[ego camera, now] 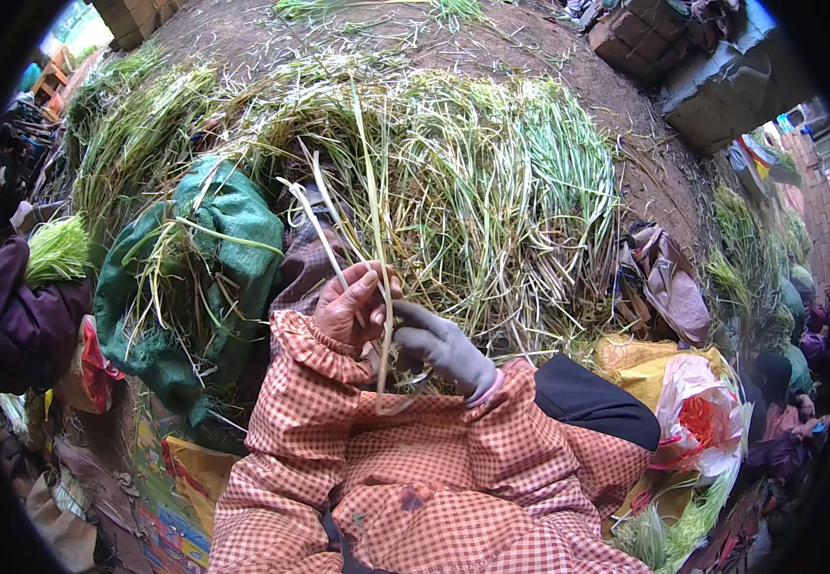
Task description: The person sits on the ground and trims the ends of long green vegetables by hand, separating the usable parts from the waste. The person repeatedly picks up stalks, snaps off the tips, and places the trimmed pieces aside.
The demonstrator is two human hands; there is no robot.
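My bare left hand [355, 305] pinches several long pale plant stalks [322, 233] between thumb and fingers. One yellow-green stalk [374, 194] rises well above that hand and bends down past its palm. My right hand [444, 348], in a grey glove, is just right of this stalk with its fingers pointing at it. Whether those fingers grip anything is hidden. Beyond both hands spreads a heap of long green and yellowed stalks [458, 208]. Left of my left hand, a green woven cloth [225, 201] bears loose withered leaves [171, 280].
A white plastic bag with red inside [698, 423] sits by my right knee on yellow sacking [630, 359]. At far left, a purple-sleeved person [20, 308] is near a bright green bundle [58, 249]. People sit along the right edge. Bricks [644, 36] stand beyond the heap.
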